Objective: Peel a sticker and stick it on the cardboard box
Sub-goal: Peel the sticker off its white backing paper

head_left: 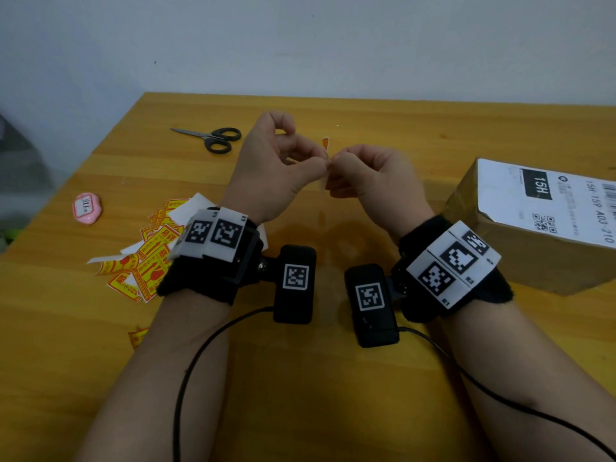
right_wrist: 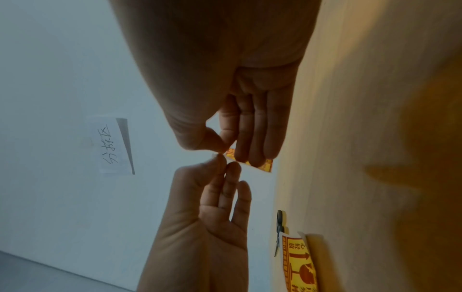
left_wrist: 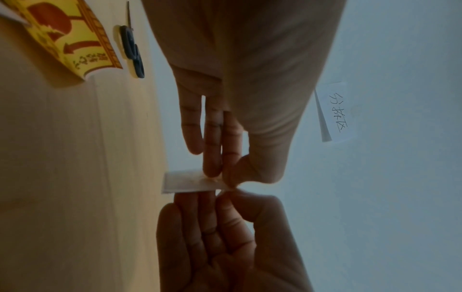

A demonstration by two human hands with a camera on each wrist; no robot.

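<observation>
While the cardboard box [head_left: 533,228] is sitting at the table's [head_left: 300,395] right, the left hand [head_left: 270,168] and right hand [head_left: 370,178] are both pinching a sticker [head_left: 325,143] (mostly hidden). Left wrist view: white backing showing. Right wrist view: its orange face is showing.

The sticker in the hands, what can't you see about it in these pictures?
- Sticker: head view shows only a tip; the left hand and right hand cover the rest.
- Its print: left wrist view shows only the white back; right wrist view has fingers over it.
- Whether peeling has begun: the pinched corner is too small.
- Cardboard box: cut off by the head view's right edge.
</observation>
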